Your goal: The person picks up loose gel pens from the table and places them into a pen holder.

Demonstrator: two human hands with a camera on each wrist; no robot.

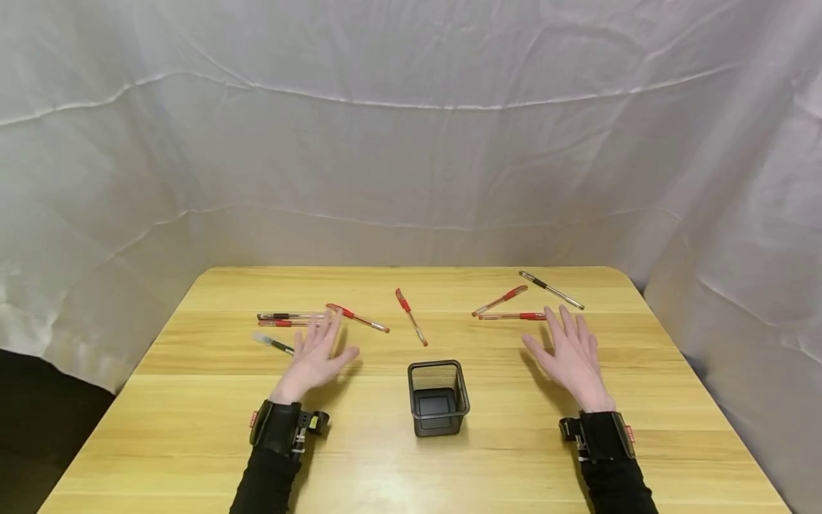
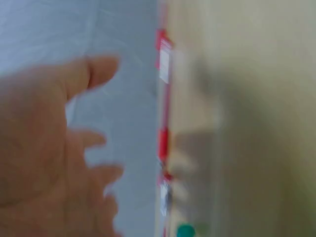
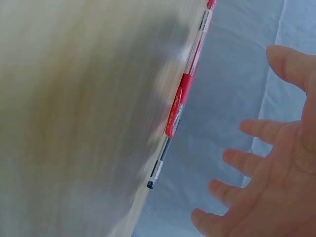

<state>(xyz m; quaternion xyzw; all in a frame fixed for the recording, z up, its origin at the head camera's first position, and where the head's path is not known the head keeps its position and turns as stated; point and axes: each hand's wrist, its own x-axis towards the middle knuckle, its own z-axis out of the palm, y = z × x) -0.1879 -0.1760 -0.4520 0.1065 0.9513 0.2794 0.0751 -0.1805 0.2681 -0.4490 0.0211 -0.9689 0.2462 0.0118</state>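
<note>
My left hand (image 1: 315, 363), fingers spread, hovers over the left of the table and holds nothing. Close to its fingertips lie a black-gripped pen (image 1: 281, 315), a red pen (image 1: 276, 323), a slanted red pen (image 1: 366, 318) and a dark pen with a clear cap (image 1: 272, 343). On the other side my right hand (image 1: 574, 360) is likewise spread and holds nothing. Just past its fingers lies a red pen (image 1: 514, 316), with another red pen (image 1: 501, 300) and a black-gripped pen (image 1: 552, 290) farther back. In the right wrist view, the fingers stand apart from a red pen (image 3: 178, 103).
A black mesh pen cup (image 1: 439, 425) stands upright between the hands, toward the front. Beyond it a single red pen (image 1: 412, 318) lies at a slant. A pale cloth (image 1: 411, 164) hangs behind the wooden table (image 1: 372, 457) and along its sides.
</note>
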